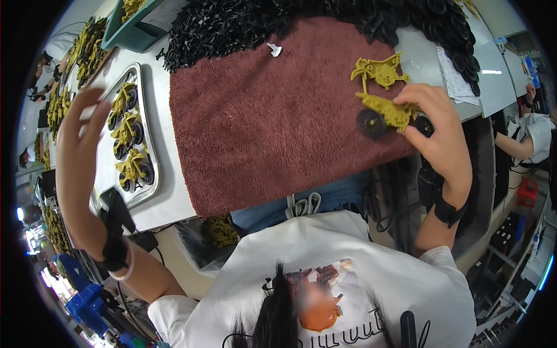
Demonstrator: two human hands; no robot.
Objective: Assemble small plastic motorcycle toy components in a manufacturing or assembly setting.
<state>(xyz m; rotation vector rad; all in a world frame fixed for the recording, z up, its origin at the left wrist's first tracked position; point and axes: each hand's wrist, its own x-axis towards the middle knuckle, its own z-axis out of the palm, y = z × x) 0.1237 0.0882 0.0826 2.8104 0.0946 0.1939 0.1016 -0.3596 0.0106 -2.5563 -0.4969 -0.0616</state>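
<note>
My right hand (438, 124) grips a mustard-yellow toy motorcycle (387, 111) between thumb and fingers, over the right part of the brown towel (261, 127). Black wheels show at both ends of it. Just beyond lies a yellow motorcycle body (380, 72) with no wheels visible on it. My left hand (81, 124) is raised at the left, beside a metal tray (155, 168); its fingers are apart and nothing shows in them. In that tray stand three yellow toy motorcycles (130, 134) with black wheels, in a row.
Small black parts (223, 32) are heaped along the towel's far edge, with black wheels (447, 29) piled at the far right. A white scrap (274, 50) lies on the towel. A green bin (133, 26) stands far left; papers (455, 75) lie at right. Another person's arm (516, 148) shows far right.
</note>
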